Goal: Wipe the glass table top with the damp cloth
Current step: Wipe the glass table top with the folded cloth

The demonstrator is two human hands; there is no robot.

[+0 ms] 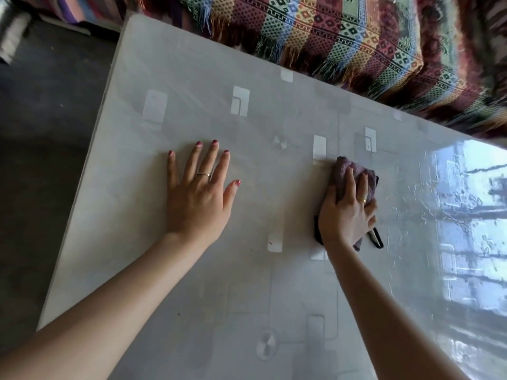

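Note:
The glass table top is pale grey and fills most of the head view, with white square marks showing through it. My right hand presses a bunched purple-grey cloth flat onto the glass right of centre; dark cloth edges poke out below my palm. My left hand lies flat on the glass left of centre, fingers spread, holding nothing. Wet streaks glisten on the glass to the right of the cloth.
A sofa draped in a striped, fringed woven blanket borders the table's far edge. Dark floor lies off the table's left edge. A bright window reflection covers the right side of the glass.

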